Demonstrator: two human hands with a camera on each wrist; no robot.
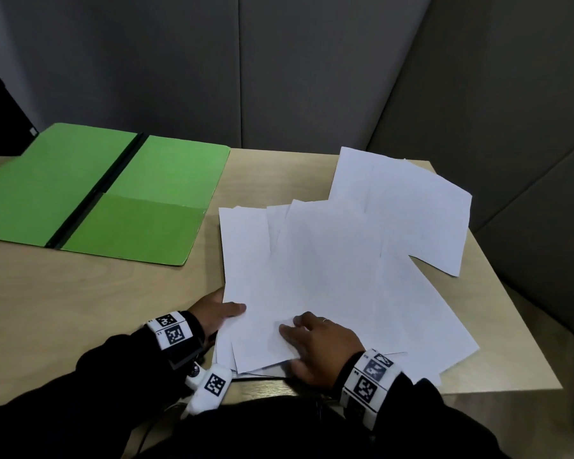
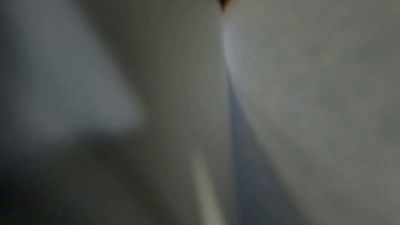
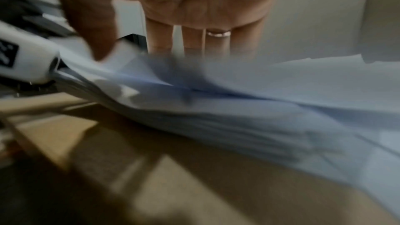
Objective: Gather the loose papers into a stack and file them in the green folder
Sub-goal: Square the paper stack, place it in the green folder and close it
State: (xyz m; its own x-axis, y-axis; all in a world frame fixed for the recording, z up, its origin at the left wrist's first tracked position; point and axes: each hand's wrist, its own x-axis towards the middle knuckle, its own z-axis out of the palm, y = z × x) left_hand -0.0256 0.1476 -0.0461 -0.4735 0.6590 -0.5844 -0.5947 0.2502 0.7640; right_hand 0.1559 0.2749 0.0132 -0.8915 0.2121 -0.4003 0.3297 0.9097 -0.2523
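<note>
The green folder point(image 1: 113, 193) lies open at the back left of the table, its pocket on the right half. Several white papers point(image 1: 328, 260) are fanned out loosely on the right. My left hand point(image 1: 212, 313) grips their left edge, thumb on top and fingers hidden beneath. My right hand point(image 1: 318, 342) lies on the near part of the sheets with its fingers point(image 3: 160, 37) straight, thumb at the near edge. In the right wrist view the papers point(image 3: 259, 100) rise off the table in a blurred pile. The left wrist view is filled with blurred paper point(image 2: 303, 91).
The wooden table point(image 1: 80, 309) shows bare surface in front of the folder. Grey partition walls point(image 1: 312, 77) close off the back and right. Some sheets reach toward the table's right edge point(image 1: 511, 309).
</note>
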